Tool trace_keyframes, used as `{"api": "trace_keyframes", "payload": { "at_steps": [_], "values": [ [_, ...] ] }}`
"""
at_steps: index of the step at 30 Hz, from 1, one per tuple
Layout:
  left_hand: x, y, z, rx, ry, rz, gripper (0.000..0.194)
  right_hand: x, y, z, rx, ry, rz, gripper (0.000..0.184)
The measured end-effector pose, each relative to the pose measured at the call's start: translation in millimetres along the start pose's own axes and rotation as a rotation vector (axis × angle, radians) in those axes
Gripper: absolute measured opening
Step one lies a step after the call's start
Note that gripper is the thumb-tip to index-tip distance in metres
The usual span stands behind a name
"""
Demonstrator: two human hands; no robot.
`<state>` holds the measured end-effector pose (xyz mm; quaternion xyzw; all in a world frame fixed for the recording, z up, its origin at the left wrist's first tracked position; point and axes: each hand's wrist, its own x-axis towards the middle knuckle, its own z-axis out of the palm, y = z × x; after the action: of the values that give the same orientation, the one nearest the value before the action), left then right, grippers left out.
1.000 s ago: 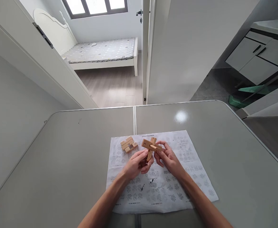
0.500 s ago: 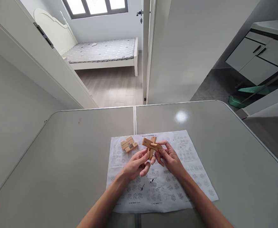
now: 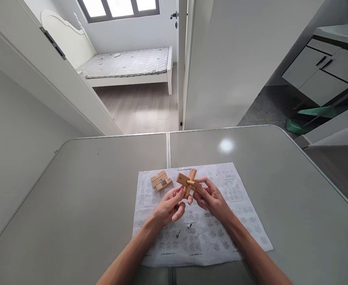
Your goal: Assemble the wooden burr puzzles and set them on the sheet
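A cross-shaped assembly of wooden puzzle bars [image 3: 187,181] is held just above a printed instruction sheet [image 3: 221,233]. My left hand [image 3: 170,206] pinches the lower end of its upright bar between thumb and fingers. My right hand [image 3: 211,198] grips the crossing bar from the right, fingers curled round it. A second cluster of interlocked wooden pieces [image 3: 161,180] lies on the sheet, a little to the left of my left hand.
The sheet lies on a grey folding table [image 3: 73,198] with a centre seam. Beyond the far edge stand an open doorway to a bedroom with a bed [image 3: 129,65] and a white wall. Grey cabinets [image 3: 322,71] stand at the right.
Both hands have lifted the wooden cross slightly and turned it a little. My left fingers have shifted up along the upright bar. The pieces on the sheet have not moved.
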<state>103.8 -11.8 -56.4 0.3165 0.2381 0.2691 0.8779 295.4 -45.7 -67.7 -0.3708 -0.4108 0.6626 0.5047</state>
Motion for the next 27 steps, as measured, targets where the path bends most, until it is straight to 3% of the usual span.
{"api": "trace_keyframes", "payload": {
  "at_steps": [5, 8, 14, 18, 27],
  "values": [
    [4, 1, -1.0, -0.013, 0.131, 0.040, 0.054, 0, -5, 2, -0.016, -0.096, 0.005, 0.029],
    [5, 3, 0.6, 0.016, 0.172, 0.040, 0.065, 0, -6, 3, 0.010, -0.089, 0.032, 0.031],
    [3, 5, 5.7, 0.041, 0.154, 0.034, 0.075, 2, -5, -5, 0.268, 0.150, 0.049, 0.032],
    [3, 5, 4.3, 0.045, 0.166, 0.035, 0.075, 5, -8, -12, 0.462, 0.290, 0.012, 0.023],
    [2, 8, 6.6, 0.049, 0.179, 0.023, 0.062, 8, -15, -26, 0.761, 0.356, -0.079, 0.013]
  ]
}}
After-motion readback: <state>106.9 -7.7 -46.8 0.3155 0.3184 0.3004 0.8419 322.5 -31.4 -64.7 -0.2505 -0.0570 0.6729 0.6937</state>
